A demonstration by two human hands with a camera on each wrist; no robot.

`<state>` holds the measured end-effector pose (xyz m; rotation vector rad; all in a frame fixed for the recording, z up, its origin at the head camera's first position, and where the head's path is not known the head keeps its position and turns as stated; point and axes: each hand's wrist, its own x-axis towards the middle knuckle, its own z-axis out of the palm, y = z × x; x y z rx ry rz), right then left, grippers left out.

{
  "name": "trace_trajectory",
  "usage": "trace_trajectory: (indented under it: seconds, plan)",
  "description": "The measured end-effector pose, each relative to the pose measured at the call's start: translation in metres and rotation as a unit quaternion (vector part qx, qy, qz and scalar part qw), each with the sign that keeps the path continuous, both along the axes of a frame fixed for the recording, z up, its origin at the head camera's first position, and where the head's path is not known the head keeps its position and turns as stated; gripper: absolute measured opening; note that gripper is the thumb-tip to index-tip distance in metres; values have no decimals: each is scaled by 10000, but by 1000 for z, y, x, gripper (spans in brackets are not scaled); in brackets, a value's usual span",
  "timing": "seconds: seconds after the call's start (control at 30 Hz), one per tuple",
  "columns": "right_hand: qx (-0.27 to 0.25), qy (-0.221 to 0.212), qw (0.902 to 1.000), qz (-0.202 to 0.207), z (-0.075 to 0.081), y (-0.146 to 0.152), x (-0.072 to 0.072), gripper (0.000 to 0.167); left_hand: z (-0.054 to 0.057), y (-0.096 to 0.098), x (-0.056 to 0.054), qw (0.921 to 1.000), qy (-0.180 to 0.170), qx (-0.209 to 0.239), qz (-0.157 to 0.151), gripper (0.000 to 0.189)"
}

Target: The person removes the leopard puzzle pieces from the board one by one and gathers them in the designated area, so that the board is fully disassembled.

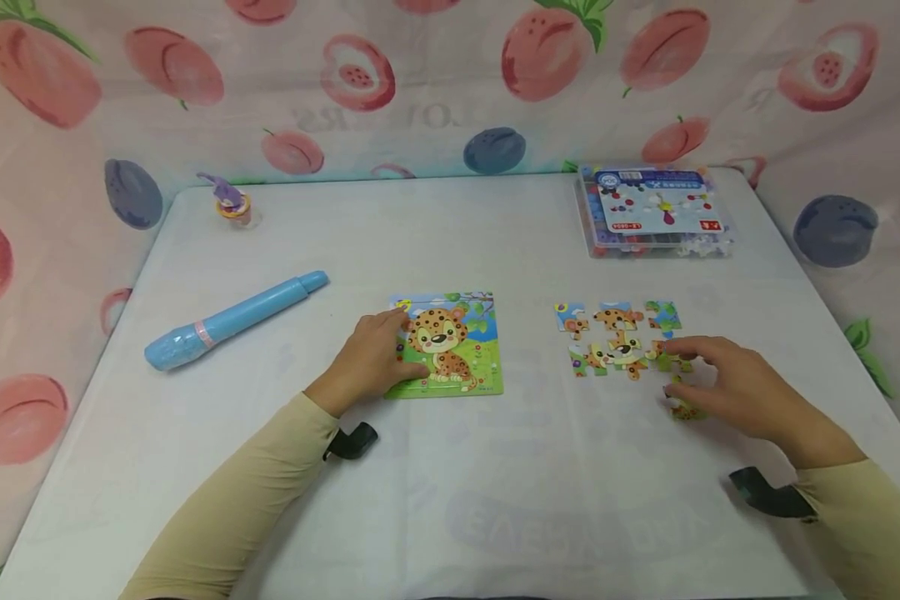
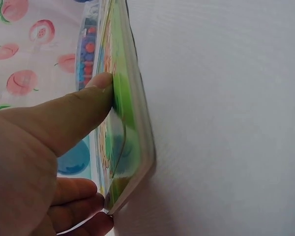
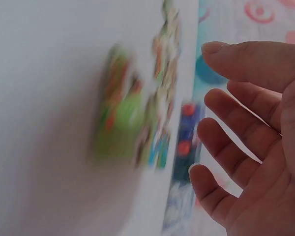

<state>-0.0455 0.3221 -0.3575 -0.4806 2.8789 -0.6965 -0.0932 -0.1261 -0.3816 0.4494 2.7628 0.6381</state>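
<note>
My left hand (image 1: 371, 358) rests at the left edge of a square leopard puzzle board (image 1: 461, 342) lying on the table. In the left wrist view, the thumb (image 2: 83, 105) lies against the board's picture face, with other fingertips by its edge. To the right, my right hand (image 1: 742, 392) hovers with thumb and fingers apart over loose jigsaw pieces (image 1: 622, 350). One separate piece (image 1: 686, 408) sits below the group, partly under that hand. The right wrist view shows nothing between the fingers; the nearest piece (image 3: 118, 108) there is blurred.
A clear plastic case (image 1: 656, 212) of small colored parts stands at the back right. A light blue tube-shaped object (image 1: 240, 321) lies at the left. Behind it stands a small purple figure (image 1: 228, 200) in a pot. A fruit-print cloth (image 1: 420, 92) surrounds the white table.
</note>
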Motion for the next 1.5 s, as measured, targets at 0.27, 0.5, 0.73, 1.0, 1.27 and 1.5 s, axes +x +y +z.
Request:
trace_trajectory:
  seconds: [0.27, 0.5, 0.73, 1.0, 1.27, 1.5]
  plan:
    - [-569, -254, 9955, 713, 6, -56, -27, 44, 0, -2, -1, 9999, -14, 131, 29, 69]
    - [-656, -289, 9900, 1212, -1, -100, -47, 43, -1, -4, -2, 9991, 5, 420, 47, 54]
    - [-821, -449, 9835, 1546, -12, -134, -53, 44, 0, -6, -5, 9990, -143, 417, 22, 63]
    - [-492, -239, 9831, 1744, -17, -167, -52, 47, 1, -7, -7, 9989, -325, 340, -3, 82]
    - [-226, -589, 9810, 1835, -19, -195, -53, 54, 3, -9, -9, 9984, -417, 386, -26, 82]
    - [-22, -567, 9787, 1972, -23, -209, -55, 51, 3, -9, -9, 9984, -412, 371, -92, 83]
